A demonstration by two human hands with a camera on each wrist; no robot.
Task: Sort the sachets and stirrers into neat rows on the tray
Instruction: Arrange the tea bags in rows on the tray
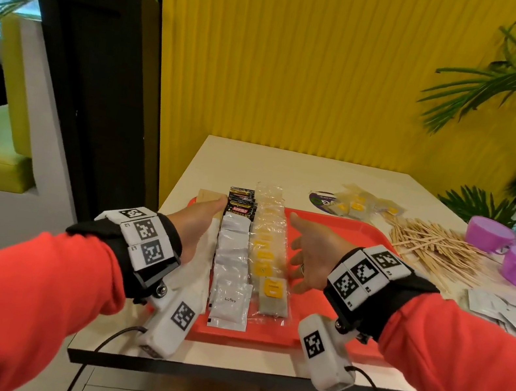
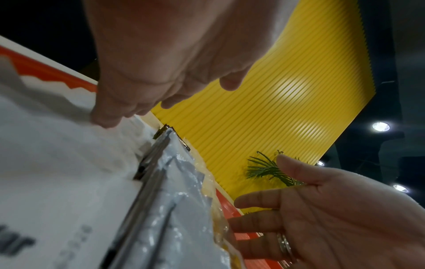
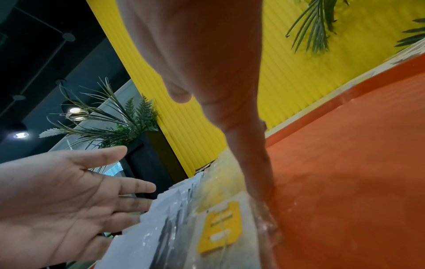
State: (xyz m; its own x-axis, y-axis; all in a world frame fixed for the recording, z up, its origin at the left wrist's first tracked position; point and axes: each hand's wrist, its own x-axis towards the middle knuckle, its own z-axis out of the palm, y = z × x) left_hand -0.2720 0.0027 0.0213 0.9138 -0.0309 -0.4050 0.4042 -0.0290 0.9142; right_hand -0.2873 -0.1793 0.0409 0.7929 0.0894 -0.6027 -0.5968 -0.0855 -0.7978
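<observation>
**Two flat hands on each side of the sachet rows**

Nearest, the red tray (image 1: 311,337) sits on the pale surface (image 1: 306,169), close to its front edge. On the left part of the tray lie rows that run from near to far. One row is white coffee sachets (image 1: 232,280), with dark sachets (image 1: 240,204) at its far end. Just beside it, on the right, is a row of clear tea bags with yellow tags (image 1: 268,255). A white paper row (image 1: 200,261) lies on the left, under the left hand.

The left hand (image 1: 197,229) is beside the rows on the left, with its fingers straight and wide, holding nothing (its little finger touches the white paper in the left wrist view). The right hand (image 1: 314,251) stands on the right of the tea bags, palm facing them, fingers straight and holding nothing; its lower edge rests on the tray against the tea bags.

Further off, to the right of the tray, are loose silver sachets (image 1: 511,314), a heap of wooden stirrers (image 1: 430,246), more tea bags (image 1: 361,205) and two purple cups (image 1: 512,252). Behind stands a yellow wall (image 1: 308,59).
</observation>
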